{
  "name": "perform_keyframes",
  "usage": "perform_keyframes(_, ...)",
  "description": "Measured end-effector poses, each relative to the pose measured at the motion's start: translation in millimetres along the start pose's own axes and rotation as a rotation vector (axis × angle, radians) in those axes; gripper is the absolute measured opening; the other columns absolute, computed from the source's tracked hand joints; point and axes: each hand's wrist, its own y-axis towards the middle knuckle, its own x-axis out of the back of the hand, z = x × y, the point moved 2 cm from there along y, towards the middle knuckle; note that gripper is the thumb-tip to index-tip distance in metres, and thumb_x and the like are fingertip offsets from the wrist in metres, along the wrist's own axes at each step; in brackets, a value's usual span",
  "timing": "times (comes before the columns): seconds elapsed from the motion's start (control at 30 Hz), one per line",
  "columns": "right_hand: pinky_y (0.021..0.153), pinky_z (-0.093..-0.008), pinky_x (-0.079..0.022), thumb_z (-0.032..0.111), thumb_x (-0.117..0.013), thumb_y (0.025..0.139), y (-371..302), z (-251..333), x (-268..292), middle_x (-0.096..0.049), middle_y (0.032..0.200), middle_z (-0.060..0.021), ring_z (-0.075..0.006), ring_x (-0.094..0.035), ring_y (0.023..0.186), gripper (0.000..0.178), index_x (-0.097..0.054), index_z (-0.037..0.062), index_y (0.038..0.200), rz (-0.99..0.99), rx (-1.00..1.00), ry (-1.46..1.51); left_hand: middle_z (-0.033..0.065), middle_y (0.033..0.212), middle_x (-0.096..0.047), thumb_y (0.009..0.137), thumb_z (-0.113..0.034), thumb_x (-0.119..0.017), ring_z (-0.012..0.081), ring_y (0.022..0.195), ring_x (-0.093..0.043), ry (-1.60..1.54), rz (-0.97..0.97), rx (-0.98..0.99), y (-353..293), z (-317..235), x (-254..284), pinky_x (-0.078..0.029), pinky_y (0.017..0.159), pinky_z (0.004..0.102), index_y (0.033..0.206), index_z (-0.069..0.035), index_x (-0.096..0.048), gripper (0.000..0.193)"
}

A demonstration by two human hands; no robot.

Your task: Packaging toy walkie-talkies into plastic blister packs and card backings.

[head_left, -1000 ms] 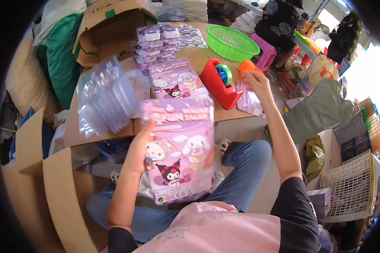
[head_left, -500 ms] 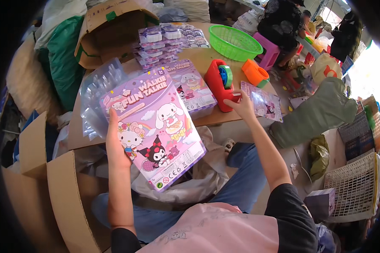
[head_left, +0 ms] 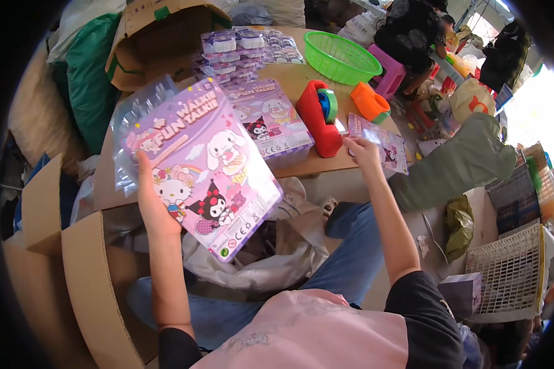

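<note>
My left hand (head_left: 157,206) grips a flat purple cardboard box (head_left: 228,184) by its left edge, thumb on the printed front. The box is tilted and held above my lap, its front covered with cartoon characters. My right hand (head_left: 366,154) is pinched at the front end of a red tape dispenser (head_left: 317,120), which holds a roll of tape (head_left: 328,106) on a blue core. A pale strip of tape (head_left: 341,128) shows between the dispenser and my fingertips. Behind the held box, similar purple boxes (head_left: 277,117) lie on the table (head_left: 289,77).
Stacked purple-and-clear packs (head_left: 231,55) and a green basket (head_left: 341,58) stand at the back. An orange tape holder (head_left: 369,101) and a printed card (head_left: 378,141) lie at right. Clear plastic trays (head_left: 132,129) sit left. Open cartons (head_left: 98,289) and a white sack (head_left: 277,258) are below.
My right hand has closed from spread fingers to a pinch and lowered slightly at the dispenser's front. My left hand has shifted the box left and a little upward.
</note>
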Motion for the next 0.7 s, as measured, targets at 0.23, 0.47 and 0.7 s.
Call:
perform_keyframes(0.23,0.048,-0.0240,-0.042,0.008,-0.058,0.082,-36.5,26.4,1.7,-0.063,0.069,-0.0076,-0.0100,-0.054,0.051,0.013,-0.064,0.0016,0.092,0.061,0.320,0.002,0.0099,0.118,-0.054,0.088,-0.042,-0.054,0.0216,0.104,-0.056,-0.053,-0.086,-0.105,1.0,8.1,5.8,-0.044,0.089,0.0332,0.124,-0.002,-0.044,0.055)
perform_keyframes(0.47,0.034,-0.0192,-0.029,0.004,-0.055,0.085,-183.6,155.8,-93.0,-0.061,0.065,-0.0080,-0.0047,-0.040,0.037,0.057,-0.025,0.0068,0.134,0.749,0.009,0.482,0.0141,0.116,-0.054,0.092,-0.048,-0.041,0.0241,0.104,-0.057,-0.155,0.065,-0.020,-8.6,11.9,-11.4,-0.047,0.087,0.0358,0.123,0.001,-0.042,0.058)
perform_keyframes(0.7,0.031,-0.0188,-0.024,0.007,-0.056,0.087,-210.2,168.8,-145.8,-0.060,0.062,-0.0103,-0.0063,-0.037,0.032,0.030,-0.030,0.0081,0.103,0.905,0.014,0.529,0.0131,0.113,-0.056,0.092,-0.049,-0.037,0.0230,0.098,-0.059,-0.131,0.026,-0.030,-17.7,8.0,-5.9,-0.048,0.082,0.0334,0.121,0.001,-0.044,0.058)
